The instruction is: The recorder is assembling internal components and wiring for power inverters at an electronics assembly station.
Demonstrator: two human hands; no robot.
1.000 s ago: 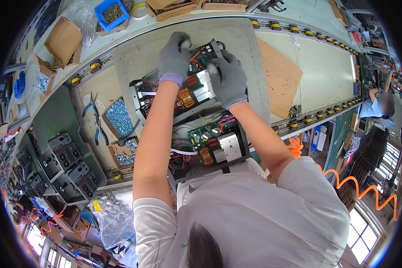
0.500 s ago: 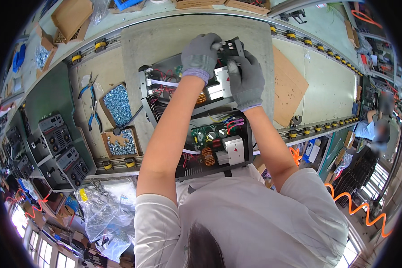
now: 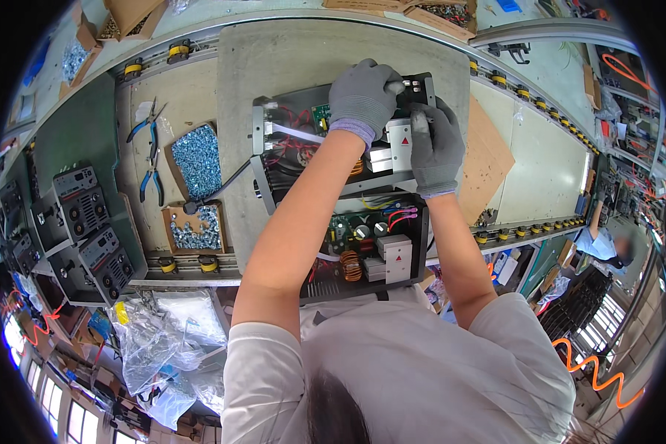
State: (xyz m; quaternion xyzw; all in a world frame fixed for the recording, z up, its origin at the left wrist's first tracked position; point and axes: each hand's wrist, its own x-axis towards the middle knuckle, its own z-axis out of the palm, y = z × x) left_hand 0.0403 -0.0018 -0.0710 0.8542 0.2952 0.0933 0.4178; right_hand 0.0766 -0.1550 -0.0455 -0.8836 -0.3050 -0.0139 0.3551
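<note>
In front of me lies an open black metal case with red wires, a white cable and a white heat sink inside. A small black panel with light connectors stands at its far right corner. My left hand, in a grey glove, reaches over the far side with its fingers closed in a pinch beside the panel; what they hold is hidden. My gloved right hand is closed on the panel's near end, by the heat sink. Nearer my body sits a second open case with a green circuit board and copper coil.
A grey board lies under the far case. To the left are pliers, a carton of small bluish screws and a smaller carton. Flat cardboard lies right. Rollers line the bench. Another person is far right.
The whole view has shifted, bringing the bench items to new places. The black panel looks less covered by my right hand, whose fingers sit lower along it. Both hands stay at the far case.
</note>
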